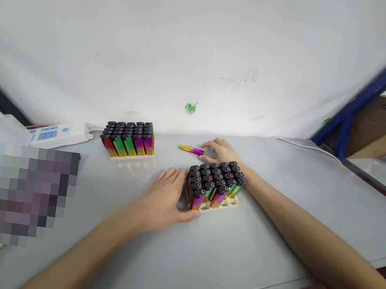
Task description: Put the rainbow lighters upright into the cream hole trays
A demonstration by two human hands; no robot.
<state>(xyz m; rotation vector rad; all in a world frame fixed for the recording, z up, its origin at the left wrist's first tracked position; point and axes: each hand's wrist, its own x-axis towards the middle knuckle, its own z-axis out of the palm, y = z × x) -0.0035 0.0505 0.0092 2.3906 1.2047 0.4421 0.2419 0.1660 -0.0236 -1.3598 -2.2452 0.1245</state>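
Note:
Several upright lighters with black tops [220, 190] stand in a white tray [225, 203] at the centre; a few holes along its front edge hold none. My left hand [168, 198] rests against the tray's left side, thumb at the front corner and fingers behind, gripping it. Beyond the tray, my right hand [218, 151] is on the table with thumb and fingers apart, beside the black end of a lone yellow and purple lighter [191, 149] lying flat. It does not grip that lighter. A second tray [130, 157] of several upright lighters stands at the back left.
White power strips [55, 134] with cables lie at the left on the grey table [234, 263]. A pixelated object [26, 193] is at the left. A blue metal frame [345, 136] and cardboard [381, 122] stand at the right. A white wall [206, 46] is behind.

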